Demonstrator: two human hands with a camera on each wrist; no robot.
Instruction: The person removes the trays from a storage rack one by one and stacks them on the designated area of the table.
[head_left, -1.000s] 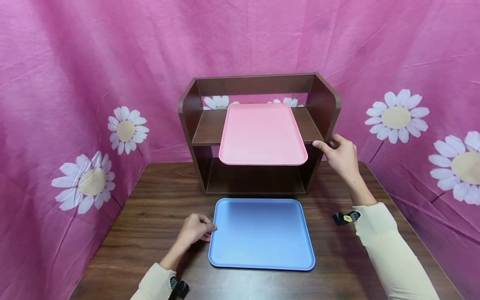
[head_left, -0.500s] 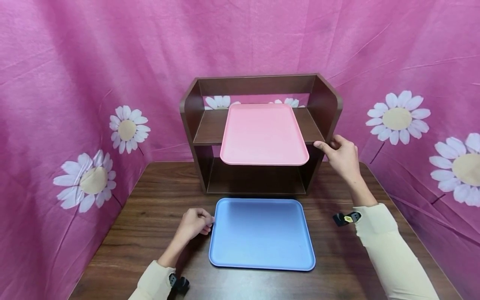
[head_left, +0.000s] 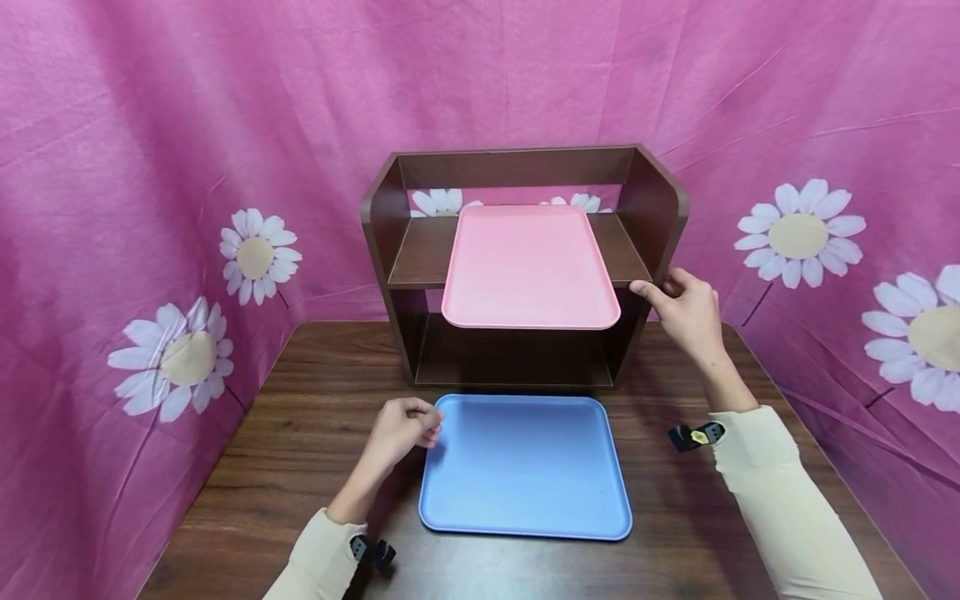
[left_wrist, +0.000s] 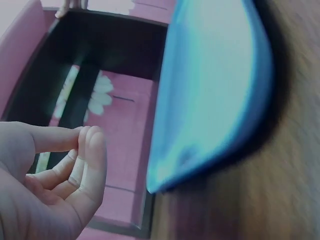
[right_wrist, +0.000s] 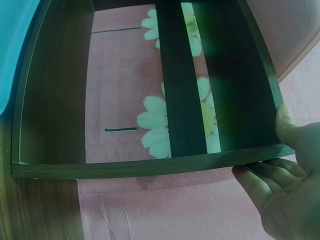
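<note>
Left hand [head_left: 402,429] by the blue tray [head_left: 525,467], right hand [head_left: 688,314] on the shelf [head_left: 517,168]

The blue tray lies flat on the worktop [head_left: 315,450], just in front of the shelf; its long axis appears to run left to right, roughly in line with the shelf's front; its middle sits to the right of the left hand, and to the left of the right hand and closer to the person; of the two hands the left is plainly nearer, poised at the tray's far left corner, and the left wrist view shows its fingers apart from the rim; those fingers are curled inward, their tips meeting the thumb, with nothing seen between them

The right hand is well apart from the blue tray; it grips the right side panel [head_left: 656,221] of the shelf where the middle board [head_left: 423,254] joins it, thumb at the front edge and fingers round the outer face

The pink tray [head_left: 531,267] rests on the middle board, its near end jutting out past the shelf's front; its long axis seems to run front to back, though the slanted view makes that hard to judge; its near right corner is the part closest to the right hand, and neither of the hands touches it; on this layout the blue tray looks best placed for the left hand, the pink tray for the right
</note>
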